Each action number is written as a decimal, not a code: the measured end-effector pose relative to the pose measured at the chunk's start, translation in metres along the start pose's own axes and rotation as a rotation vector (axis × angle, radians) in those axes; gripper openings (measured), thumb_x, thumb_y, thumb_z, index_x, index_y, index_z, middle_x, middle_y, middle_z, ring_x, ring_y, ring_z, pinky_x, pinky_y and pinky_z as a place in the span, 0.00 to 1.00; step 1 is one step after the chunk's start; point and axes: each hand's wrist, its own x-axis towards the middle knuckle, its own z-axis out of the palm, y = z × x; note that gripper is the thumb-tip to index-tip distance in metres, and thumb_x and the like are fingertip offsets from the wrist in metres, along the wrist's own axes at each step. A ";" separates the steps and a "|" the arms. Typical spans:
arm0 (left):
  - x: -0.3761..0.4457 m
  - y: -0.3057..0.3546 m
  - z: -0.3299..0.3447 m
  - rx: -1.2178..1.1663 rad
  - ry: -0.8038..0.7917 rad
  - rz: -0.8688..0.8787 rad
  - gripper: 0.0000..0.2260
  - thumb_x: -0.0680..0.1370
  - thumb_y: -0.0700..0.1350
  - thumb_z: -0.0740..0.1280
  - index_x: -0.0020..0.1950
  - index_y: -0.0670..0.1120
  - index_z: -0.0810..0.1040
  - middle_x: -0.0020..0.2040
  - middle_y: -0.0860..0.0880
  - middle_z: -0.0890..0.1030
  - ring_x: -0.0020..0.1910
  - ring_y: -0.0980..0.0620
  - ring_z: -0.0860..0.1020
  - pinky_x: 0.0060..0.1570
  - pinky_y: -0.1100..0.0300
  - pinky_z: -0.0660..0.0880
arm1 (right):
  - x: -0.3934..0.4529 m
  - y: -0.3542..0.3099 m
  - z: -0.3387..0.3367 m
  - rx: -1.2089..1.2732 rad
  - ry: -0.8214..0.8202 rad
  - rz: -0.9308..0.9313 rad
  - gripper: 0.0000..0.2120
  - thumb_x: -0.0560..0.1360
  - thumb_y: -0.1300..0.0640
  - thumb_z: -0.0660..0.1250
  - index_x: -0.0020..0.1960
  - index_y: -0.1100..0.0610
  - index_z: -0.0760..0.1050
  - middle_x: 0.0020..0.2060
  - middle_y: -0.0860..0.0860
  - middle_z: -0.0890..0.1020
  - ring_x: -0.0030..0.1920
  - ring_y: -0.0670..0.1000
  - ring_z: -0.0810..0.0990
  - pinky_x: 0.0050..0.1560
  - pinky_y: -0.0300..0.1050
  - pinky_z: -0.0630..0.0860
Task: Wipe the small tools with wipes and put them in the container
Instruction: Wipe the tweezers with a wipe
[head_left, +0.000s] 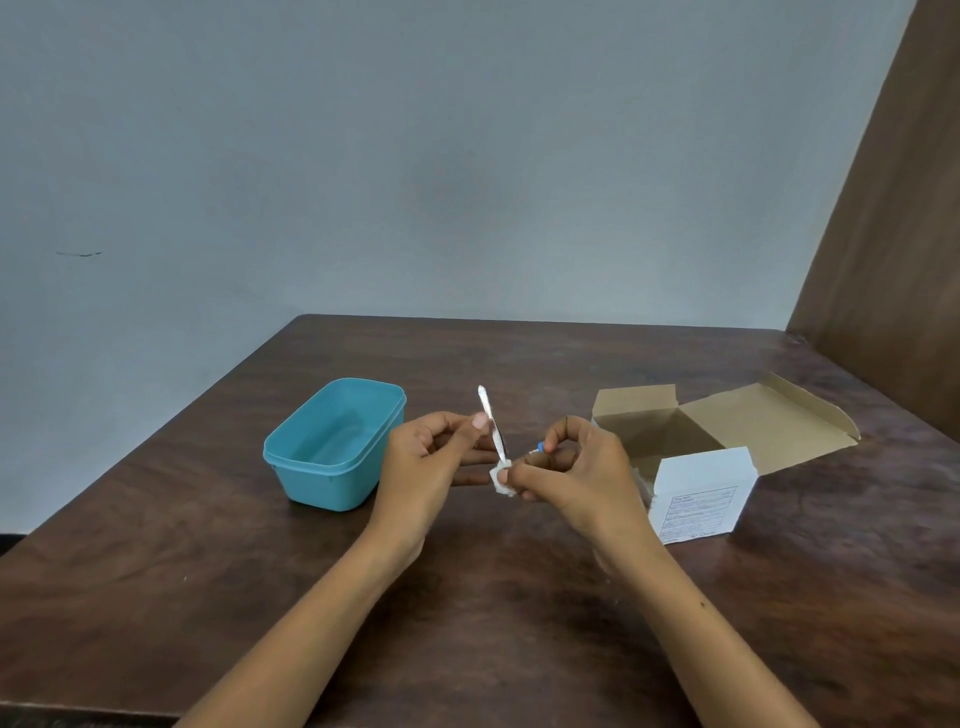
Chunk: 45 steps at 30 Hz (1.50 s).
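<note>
Both hands up over the table (519, 597), close together, between the container and the box. My left hand (431, 467) pinches a slim metal tool (492, 423), looks like tweezers, thumb and forefinger on its middle; tool stands nearly upright, upper end tilted slightly left. My right hand (576, 478) pinches a small folded white wipe (501, 480) around the tool's lower end. Something small and blue (541, 447) sits by the right fingers; can't tell what it is. Teal container (332, 447) sits on the table just left of my left hand, lid off, nothing visible inside. White cardboard box (701, 488) sits on the table right of my right hand, flaps open.
</note>
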 end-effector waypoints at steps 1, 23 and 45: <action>-0.001 0.001 0.000 -0.001 0.006 0.000 0.05 0.74 0.42 0.71 0.46 0.41 0.83 0.39 0.45 0.86 0.39 0.48 0.85 0.35 0.61 0.81 | -0.001 0.000 0.001 -0.060 0.010 -0.029 0.18 0.61 0.64 0.78 0.38 0.56 0.68 0.31 0.53 0.85 0.33 0.52 0.84 0.39 0.48 0.82; 0.001 0.003 -0.001 -0.050 0.054 -0.105 0.04 0.70 0.38 0.74 0.43 0.41 0.84 0.37 0.44 0.86 0.37 0.49 0.85 0.33 0.63 0.80 | -0.008 0.003 0.017 -0.422 0.172 -0.312 0.19 0.61 0.61 0.76 0.33 0.49 0.65 0.28 0.48 0.80 0.30 0.43 0.80 0.33 0.44 0.80; 0.002 0.004 -0.004 -0.065 0.114 -0.038 0.03 0.72 0.38 0.73 0.44 0.40 0.82 0.37 0.44 0.86 0.39 0.49 0.85 0.33 0.63 0.80 | -0.006 0.000 0.003 -0.294 0.147 -0.319 0.17 0.64 0.65 0.78 0.34 0.58 0.69 0.29 0.45 0.82 0.33 0.36 0.81 0.32 0.26 0.73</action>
